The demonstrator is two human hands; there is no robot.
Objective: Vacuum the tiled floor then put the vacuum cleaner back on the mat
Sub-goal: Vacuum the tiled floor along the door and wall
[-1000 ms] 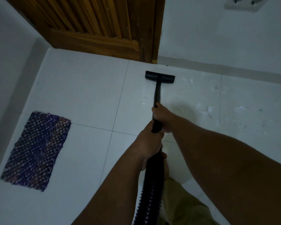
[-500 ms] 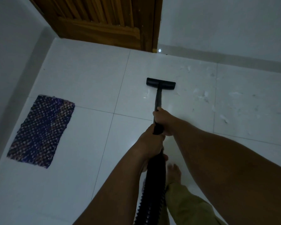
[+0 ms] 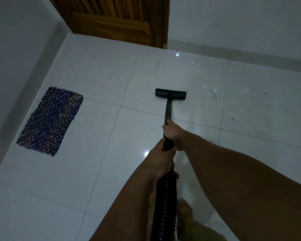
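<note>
The vacuum's black wand [image 3: 168, 117] runs from the middle of the view up toward 12 o'clock and ends in a flat black nozzle [image 3: 170, 95] that sits on the tiled floor [image 3: 97, 171], just beyond a grout line. Below the wand, a ribbed black hose [image 3: 164, 206] drops toward 6 o'clock and out of the bottom edge; the vacuum's body is not in view.

The right hand [image 3: 173, 132] is farther up the wand, its fingers wrapped round the tube. The left hand [image 3: 161, 159] clasps the wand just behind it, where the tube meets the hose, with the thumb showing on the hose's right side. Both forearms reach in from the bottom of the view, the left from 7 o'clock, the right from 4 o'clock.

At 6 o'clock, beside the hose, a bare foot [image 3: 185, 208] stands on the tile above a bit of olive trouser leg [image 3: 195, 230].

White scraps of debris [image 3: 214, 92] lie scattered on the tiles at 2 to 3 o'clock of the nozzle. A blue-purple woven mat [image 3: 50, 120] lies flat at 9 o'clock, well apart from the nozzle and close to the left wall [image 3: 16, 49]. A brown wooden door [image 3: 122, 21] closes the corner at 12 o'clock, with a white wall and grey skirting running right from it.
</note>
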